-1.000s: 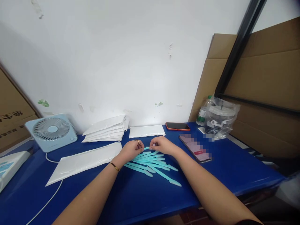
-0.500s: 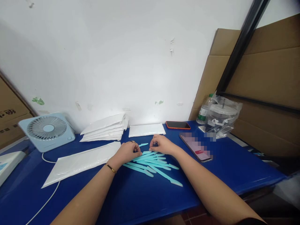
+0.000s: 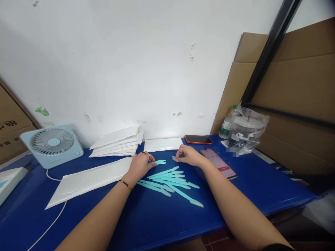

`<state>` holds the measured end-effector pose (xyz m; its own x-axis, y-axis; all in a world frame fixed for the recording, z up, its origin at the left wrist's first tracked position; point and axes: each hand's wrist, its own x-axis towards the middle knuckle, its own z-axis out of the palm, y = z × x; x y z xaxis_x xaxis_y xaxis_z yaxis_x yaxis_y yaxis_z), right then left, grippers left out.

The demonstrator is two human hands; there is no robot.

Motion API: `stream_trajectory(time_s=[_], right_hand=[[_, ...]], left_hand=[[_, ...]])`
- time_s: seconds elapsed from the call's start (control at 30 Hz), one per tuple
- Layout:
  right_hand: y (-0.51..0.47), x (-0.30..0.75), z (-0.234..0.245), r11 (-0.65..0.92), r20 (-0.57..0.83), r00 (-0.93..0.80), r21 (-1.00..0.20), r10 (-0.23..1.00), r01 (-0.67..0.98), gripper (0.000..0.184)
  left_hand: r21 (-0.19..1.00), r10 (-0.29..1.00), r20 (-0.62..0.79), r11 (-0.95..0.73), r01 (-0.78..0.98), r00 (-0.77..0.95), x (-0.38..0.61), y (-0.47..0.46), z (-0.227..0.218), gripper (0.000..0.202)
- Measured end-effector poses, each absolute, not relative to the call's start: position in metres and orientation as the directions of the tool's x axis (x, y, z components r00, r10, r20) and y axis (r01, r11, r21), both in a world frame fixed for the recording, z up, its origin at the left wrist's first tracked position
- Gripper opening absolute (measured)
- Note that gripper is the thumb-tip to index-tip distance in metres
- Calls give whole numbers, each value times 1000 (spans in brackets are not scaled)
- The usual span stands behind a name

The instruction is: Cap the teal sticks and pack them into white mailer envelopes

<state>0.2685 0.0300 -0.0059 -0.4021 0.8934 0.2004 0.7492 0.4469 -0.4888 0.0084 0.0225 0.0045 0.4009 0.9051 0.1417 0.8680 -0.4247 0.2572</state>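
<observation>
My left hand (image 3: 141, 165) pinches a turquoise eyebrow razor (image 3: 160, 162) close to the table; a second razor tip shows right beside it, and the fingers hide both handles. Farther right, my right hand (image 3: 188, 156) is closed, thumb against fingers, with small clear pieces (image 3: 174, 158) at the fingertips, perhaps blade covers. Nearer to me, between the two forearms, several more turquoise razors (image 3: 170, 179) lie fanned out on the blue table, blade ends mostly to the right. A flat white padded mailer (image 3: 89, 181) lies left of my left hand.
Behind the hands are a stack of white mailers (image 3: 115, 143) and a single mailer (image 3: 162, 144) by the wall. A blue fan (image 3: 52, 143) with a white cable stands left. Two phones (image 3: 199, 139), a bottle (image 3: 227, 125) and a bagged cup (image 3: 247, 130) are right.
Both hands have moved away from the razor pile, the left slightly back and the right back and rightward. Two razor tips now lie together at my left fingers, where one lay before.
</observation>
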Motion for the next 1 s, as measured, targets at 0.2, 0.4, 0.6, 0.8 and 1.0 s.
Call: stream_trajectory(time_s=[0.2, 0.4, 0.6, 0.8, 1.0], right_hand=[[21, 258, -1, 535, 77, -562, -435, 824, 724, 14], [28, 259, -8, 549, 131, -547, -400, 827, 734, 8], [27, 277, 0, 448, 135, -440, -473, 888, 759, 15], [16, 267, 6, 507, -26, -587, -475, 809, 720, 16], [16, 257, 1, 555, -23, -625, -435, 780, 709, 14]], left_hand=[[323, 855, 102, -512, 796, 508, 15, 12, 5, 31], [236, 847, 104, -530, 815, 521, 10, 20, 1, 19], [242, 899, 134, -437, 866, 417, -3, 26, 6, 25], [309, 838, 81, -535, 786, 539, 12, 8, 12, 28], [311, 813, 11, -556, 770, 583, 20, 7, 7, 19]])
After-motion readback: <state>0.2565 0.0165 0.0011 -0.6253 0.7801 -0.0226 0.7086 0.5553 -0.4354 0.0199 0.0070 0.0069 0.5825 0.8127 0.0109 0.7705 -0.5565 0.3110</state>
